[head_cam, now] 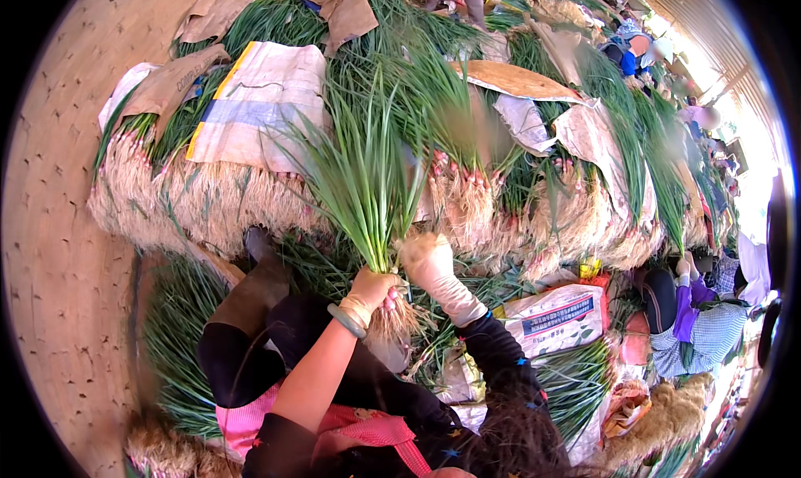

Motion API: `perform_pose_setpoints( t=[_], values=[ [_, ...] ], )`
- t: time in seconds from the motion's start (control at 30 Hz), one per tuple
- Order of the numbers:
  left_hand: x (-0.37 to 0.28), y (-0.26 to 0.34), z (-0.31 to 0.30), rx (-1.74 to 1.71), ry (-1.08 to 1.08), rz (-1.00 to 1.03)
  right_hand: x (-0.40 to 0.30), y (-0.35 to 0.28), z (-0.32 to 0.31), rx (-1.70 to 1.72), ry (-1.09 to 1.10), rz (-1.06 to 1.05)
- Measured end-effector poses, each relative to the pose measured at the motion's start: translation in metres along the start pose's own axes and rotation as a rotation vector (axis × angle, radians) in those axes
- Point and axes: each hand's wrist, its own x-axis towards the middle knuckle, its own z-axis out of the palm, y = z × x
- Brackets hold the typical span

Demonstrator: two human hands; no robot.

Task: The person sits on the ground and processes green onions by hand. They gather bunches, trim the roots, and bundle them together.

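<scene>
My left hand [369, 293], in a thin pale glove with a greyish-green bangle [346, 320] at the wrist, grips a bunch of green onion-like plants [369, 203] just above its bulbs. The leaves fan upward, away from me. Pinkish bulbs and a tuft of tan roots [394, 321] hang below my fist. Close beside the stems is my right hand [432, 264], in a pale glove with brown-stained fingers. It is blurred and curled, and whether anything is between its fingers cannot be made out.
Ahead lies a long row of similar plants, roots [206, 196] toward me, partly under a woven sack [263, 109] and cardboard [519, 81]. A printed sack [557, 318] and more plants [572, 384] lie at right. Another person [694, 328] sits further right. Bare floor [62, 228] runs along the left.
</scene>
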Motion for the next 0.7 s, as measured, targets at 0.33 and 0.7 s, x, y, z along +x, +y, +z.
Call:
perform_pose_setpoints(
  t=[0.33,0.7],
  values=[
    [-0.004,-0.003,0.001,-0.268,-0.158,-0.028,-0.060,0.052,0.057,0.637,-0.491,0.073],
    [-0.020,0.009,-0.001,-0.650,-0.463,0.058,-0.045,0.000,-0.015,2.576,-0.040,0.186]
  ],
)
